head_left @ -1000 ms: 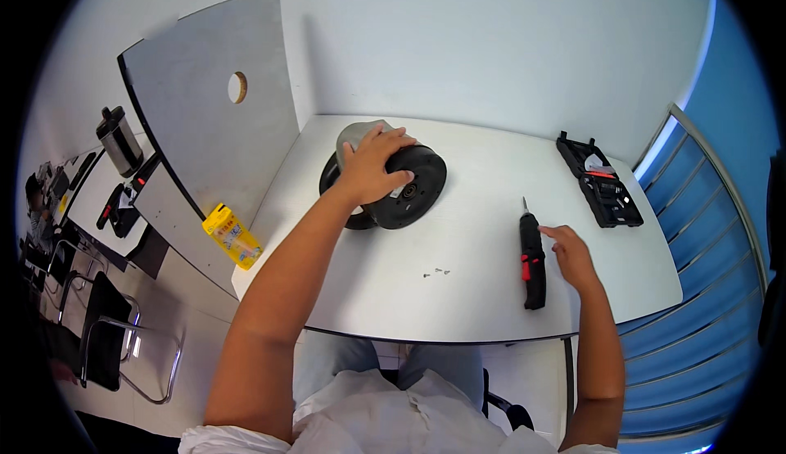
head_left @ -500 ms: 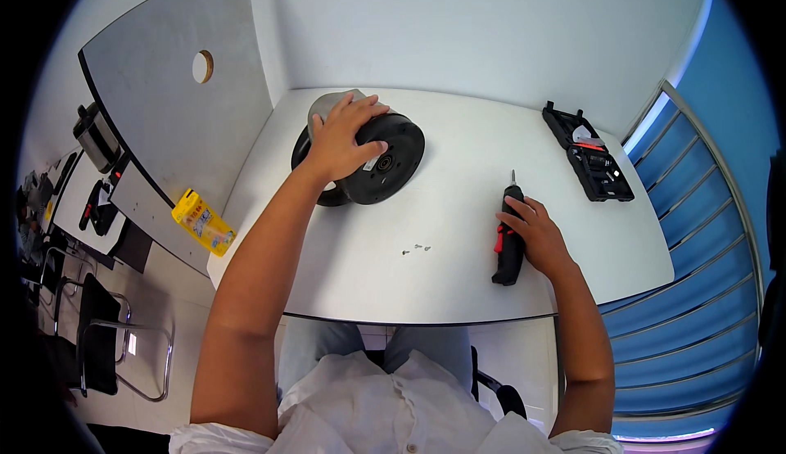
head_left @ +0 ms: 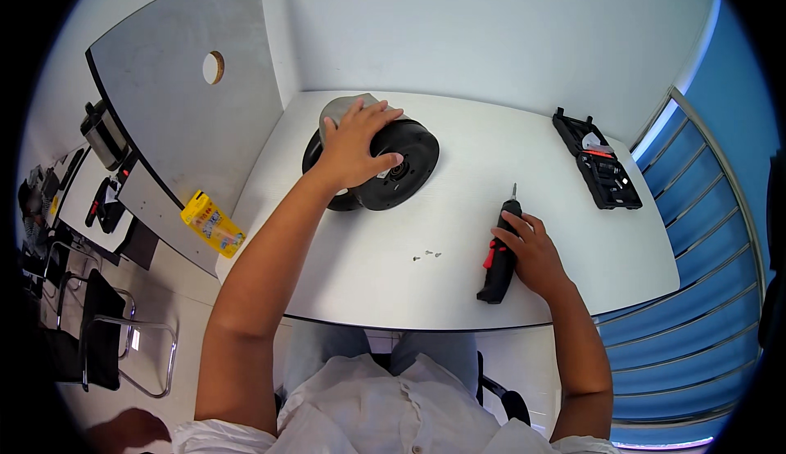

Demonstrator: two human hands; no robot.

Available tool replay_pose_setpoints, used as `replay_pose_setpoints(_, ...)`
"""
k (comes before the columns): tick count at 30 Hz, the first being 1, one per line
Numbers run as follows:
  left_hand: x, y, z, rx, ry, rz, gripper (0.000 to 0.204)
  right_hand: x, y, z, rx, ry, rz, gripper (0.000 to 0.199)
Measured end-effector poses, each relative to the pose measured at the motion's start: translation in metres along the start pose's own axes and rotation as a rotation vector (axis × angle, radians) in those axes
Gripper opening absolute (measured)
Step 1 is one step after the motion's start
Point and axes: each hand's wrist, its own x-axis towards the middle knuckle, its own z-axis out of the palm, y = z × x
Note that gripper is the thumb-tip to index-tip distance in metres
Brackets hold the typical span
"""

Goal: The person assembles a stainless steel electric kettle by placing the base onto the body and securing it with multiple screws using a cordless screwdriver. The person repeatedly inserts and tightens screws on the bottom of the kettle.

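My left hand (head_left: 354, 149) grips a grey-and-black round appliance (head_left: 416, 163) at the back left of the white table. Its fingers spread over the grey top and its thumb rests on the black disc-shaped face, which is tilted toward me. My right hand (head_left: 528, 249) is closed round the front of a black cordless screwdriver (head_left: 498, 274) with red buttons. The tool's metal bit points away from me, and its rear end is near the table's front edge. Several small screws (head_left: 427, 254) lie on the table between my hands.
An open black tool case (head_left: 606, 177) with bits lies at the back right. A yellow packet (head_left: 213, 225) is at the table's left edge by a grey partition (head_left: 176, 77). Metal railings (head_left: 720, 208) run along the right. A blurred brown shape (head_left: 127, 431) shows at lower left.
The screwdriver's rear end has swung left and toward me under my right hand. My left hand stays on the appliance. The whole view has shifted slightly, and a brown shape has appeared at lower left.
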Motion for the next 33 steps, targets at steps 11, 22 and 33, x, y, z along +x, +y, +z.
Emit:
replay_pose_setpoints(11, -0.002, -0.002, 0.01, -0.048, 0.075, 0.007, 0.054, 0.005, 0.003, -0.017, 0.148, -0.12, 0.079, 0.063)
replay_pose_setpoints(22, -0.003, -0.003, 0.016, -0.023, 0.113, 0.017, 0.053, 0.014, 0.001, -0.018, 0.386, -0.051, 0.282, 0.043)
replay_pose_setpoints(33, -0.005, 0.0, 0.014, -0.003, 0.127, 0.012, 0.053, 0.007, -0.003, -0.013, 0.412, 0.004, 0.357, 0.037)
